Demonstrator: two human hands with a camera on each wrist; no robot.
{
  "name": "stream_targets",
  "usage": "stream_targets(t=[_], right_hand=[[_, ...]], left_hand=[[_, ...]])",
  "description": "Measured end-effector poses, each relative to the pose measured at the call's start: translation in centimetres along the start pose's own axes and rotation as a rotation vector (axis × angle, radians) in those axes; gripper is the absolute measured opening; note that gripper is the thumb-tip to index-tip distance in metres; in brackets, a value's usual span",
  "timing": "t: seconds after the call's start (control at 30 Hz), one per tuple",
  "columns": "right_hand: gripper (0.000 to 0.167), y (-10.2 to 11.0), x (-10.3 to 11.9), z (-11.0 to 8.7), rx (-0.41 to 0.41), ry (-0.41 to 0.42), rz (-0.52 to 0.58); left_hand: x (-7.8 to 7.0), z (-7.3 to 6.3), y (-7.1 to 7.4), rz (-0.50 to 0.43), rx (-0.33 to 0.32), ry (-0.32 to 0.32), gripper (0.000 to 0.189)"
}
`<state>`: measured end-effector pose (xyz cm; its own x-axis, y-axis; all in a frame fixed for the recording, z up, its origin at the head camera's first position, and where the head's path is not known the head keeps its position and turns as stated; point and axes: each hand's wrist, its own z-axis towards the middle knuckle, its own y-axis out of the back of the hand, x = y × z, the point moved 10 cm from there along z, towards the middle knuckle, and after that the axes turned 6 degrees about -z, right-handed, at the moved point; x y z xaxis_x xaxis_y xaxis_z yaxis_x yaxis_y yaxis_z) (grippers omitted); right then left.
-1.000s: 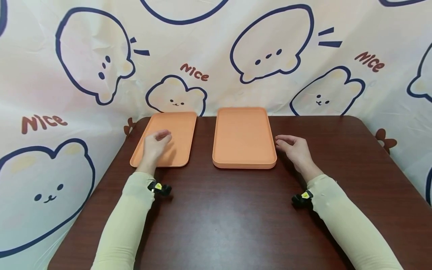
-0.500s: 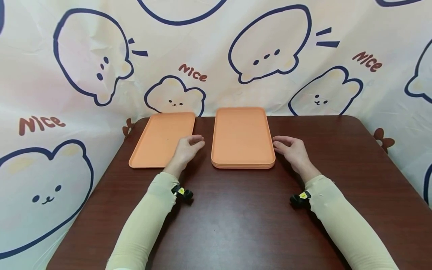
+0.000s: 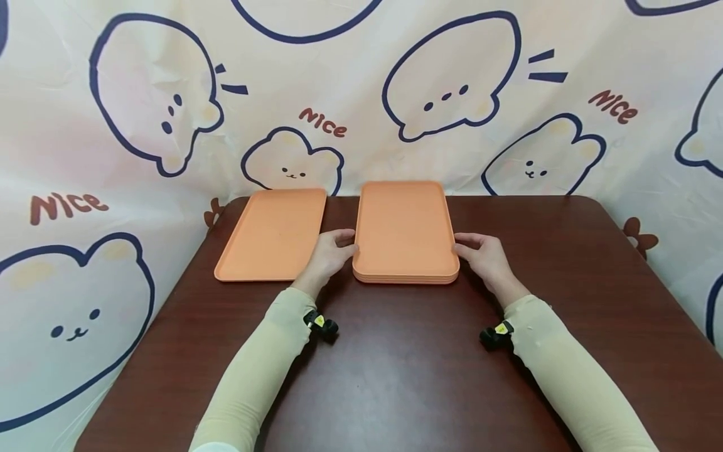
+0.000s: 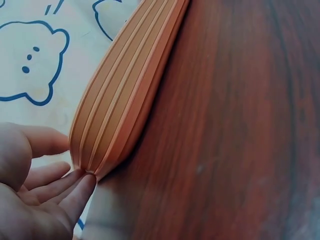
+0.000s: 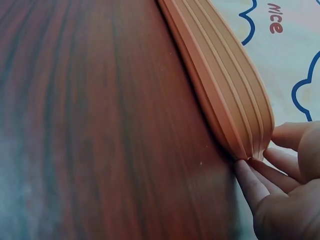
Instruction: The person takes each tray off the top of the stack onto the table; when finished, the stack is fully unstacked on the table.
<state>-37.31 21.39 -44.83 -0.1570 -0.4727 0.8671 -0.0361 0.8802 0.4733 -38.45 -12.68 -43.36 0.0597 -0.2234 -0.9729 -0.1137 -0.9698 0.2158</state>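
Note:
A stack of several orange trays (image 3: pixel 404 230) lies in the middle of the dark wooden table (image 3: pixel 395 370). A single orange tray (image 3: pixel 271 235) lies to its left. My left hand (image 3: pixel 337 247) is at the stack's left rim, near the front corner; its straight fingers (image 4: pixel 75 192) touch the bottom edges of the stack (image 4: pixel 125 100) and the thumb lies by the top rim. My right hand (image 3: pixel 470 247) mirrors it at the right rim, with fingers (image 5: pixel 250 180) against the lowest edges of the stack (image 5: pixel 225 95) and the thumb near the top. Neither hand holds anything.
A cloth backdrop (image 3: pixel 452 94) printed with cartoon bears hangs right behind the table and wraps around its left side. Bare tabletop stretches in front of the trays and to the right of the stack.
My left hand has left the single tray and moved right to the stack's left rim. The right hand has closed in slightly on the right rim. The trays have not moved.

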Motion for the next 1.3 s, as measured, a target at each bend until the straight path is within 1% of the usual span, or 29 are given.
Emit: stream_targets(t=[0.13,0.3,0.4,0.6,0.77,0.93,1.17,1.3], right_hand=[[0.045,-0.2,0.2,0.1,-0.009,0.004,-0.005],[0.042,-0.2,0.2,-0.1,-0.027,-0.012,-0.014],[0.042,-0.5,0.2,-0.1,-0.033,-0.013,-0.005],[0.041,-1.8,0.6,0.1,-0.02,0.007,0.015],[0.04,-3.0,1.4,0.3,-0.013,0.033,0.024],[0.039,-4.2,2.2,0.3,-0.011,0.037,0.038],[0.038,-6.0,3.3,0.3,-0.015,0.043,0.024],[0.038,-6.9,4.0,0.4,-0.016,0.066,0.023]], left_hand=[[-0.1,-0.1,0.0,0.002,-0.013,-0.005,0.05],[0.1,0.0,0.0,0.023,-0.016,0.006,0.048],[0.2,0.0,0.3,0.039,-0.026,0.011,0.046],[0.7,-0.2,1.8,0.083,-0.061,0.032,0.045],[0.9,-0.3,3.2,0.101,-0.076,0.038,0.047],[1.3,-0.3,4.6,0.121,-0.078,0.039,0.048],[1.1,-0.8,6.2,0.115,-0.075,0.015,0.051],[1.5,-0.7,7.4,0.118,-0.091,0.032,0.055]])
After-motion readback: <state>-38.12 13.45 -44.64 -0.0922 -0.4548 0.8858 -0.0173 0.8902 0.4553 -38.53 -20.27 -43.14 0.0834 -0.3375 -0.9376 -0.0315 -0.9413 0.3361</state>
